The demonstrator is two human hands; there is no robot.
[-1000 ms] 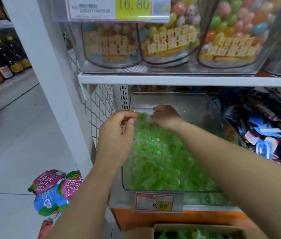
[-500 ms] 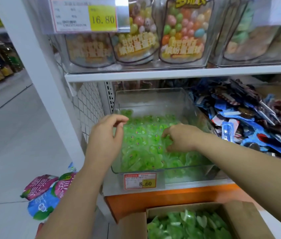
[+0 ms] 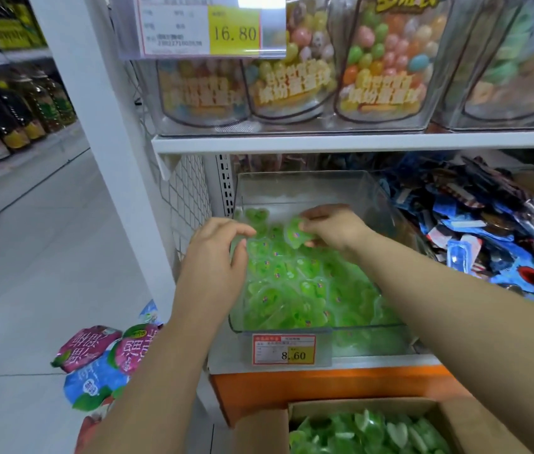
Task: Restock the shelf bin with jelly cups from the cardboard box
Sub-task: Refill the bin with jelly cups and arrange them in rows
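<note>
Jelly cup (image 3: 294, 236) pinched in right hand (image 3: 336, 229) grip above shelf bin (image 3: 308, 188); left hand (image 3: 216, 258) slack.

Both bare forearms reach forward from the lower edge of the view. The left hand (image 3: 218, 257) is held back-up, fingers loosely curled, thumb just under the forefinger. The right hand (image 3: 336, 228), slightly farther out, pinches a green heart-shaped plastic jelly cup (image 3: 294, 236) in its fingertips.

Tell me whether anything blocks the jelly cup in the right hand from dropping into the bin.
Nothing visible does. The right hand holds the jelly cup inside the open-topped bin, right over the green pile; the left hand hovers at the bin's left wall, off to the side.
</note>
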